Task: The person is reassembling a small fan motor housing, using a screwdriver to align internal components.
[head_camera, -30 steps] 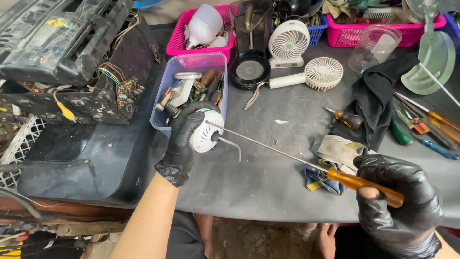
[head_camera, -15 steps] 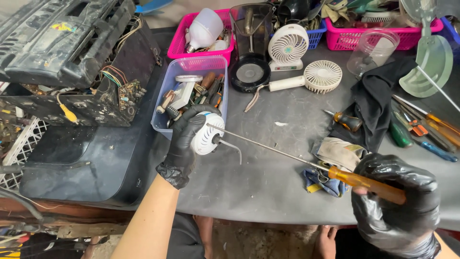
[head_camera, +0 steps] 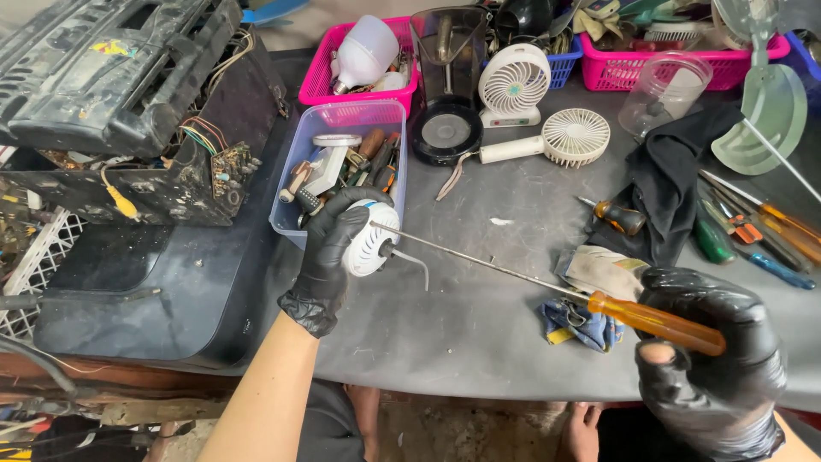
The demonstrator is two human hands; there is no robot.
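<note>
My left hand (head_camera: 329,257), in a black glove, grips a small round white fan housing (head_camera: 370,239) with slotted vents, held just above the grey table (head_camera: 479,334) in front of a clear plastic bin. A thin bent wire hangs from the housing. My right hand (head_camera: 714,372), also gloved, holds a long screwdriver (head_camera: 547,283) by its orange handle at the lower right. Its thin metal shaft runs up and left, and the tip rests against the housing's top edge.
The clear bin (head_camera: 295,175) holds tools and parts. Behind it stand pink baskets (head_camera: 321,81), a black blender jar (head_camera: 449,94), two small white fans (head_camera: 513,85). A black cloth (head_camera: 663,184), more screwdrivers (head_camera: 761,231) and rags (head_camera: 581,321) lie right. An opened black appliance (head_camera: 128,111) fills the left.
The view has shifted slightly; both hands hold nearly the same pose. The screwdriver tip stays at the housing, with the right hand a little lower and further right.
</note>
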